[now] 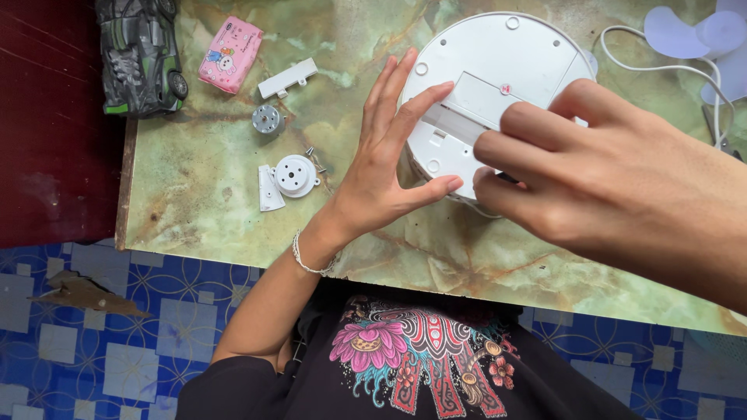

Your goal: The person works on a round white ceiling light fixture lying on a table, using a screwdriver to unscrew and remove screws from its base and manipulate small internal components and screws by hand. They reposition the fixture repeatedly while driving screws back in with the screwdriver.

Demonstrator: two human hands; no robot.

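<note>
— Green marbled tabletop [218, 210] across the frame, blue patterned floor tiles [117, 342] along the bottom, dark red surface [47, 124] at far left. Round white plastic base [498, 70] upper centre, flipped underside up, with a flat rectangular cover panel [467, 105] across the middle.

— And the hands?

— Left hand [389, 163] spread wide, fingers fanned over the left rim of the base, thumb braced on the lower edge, a thin bracelet [307, 260] at the wrist. Right hand [615, 187] large at right of frame, fingers curled and pressing on the cover panel from the right; grasping nothing outright, as far as visible.

— Handling?

— Probably light, hollow and stiff: moulded shell, smooth, likely slippery on the polished top. Thin panel and clips likely brittle, so best steadied by the rim, with pressure kept flat on the panel. White cable [661, 66] trailing toward upper right, apt to tug if lifted.

— Around it?

— Loose parts left of centre: small metal motor [267, 119], round white housing [295, 174] with holes, flat white bracket [269, 189], white clip piece [287, 78], a few tiny screws [315, 159] between. Pink tissue pack [230, 54] and dark toy car [140, 54] at upper left. Pale fan blades [692, 31] at upper right corner.
</note>
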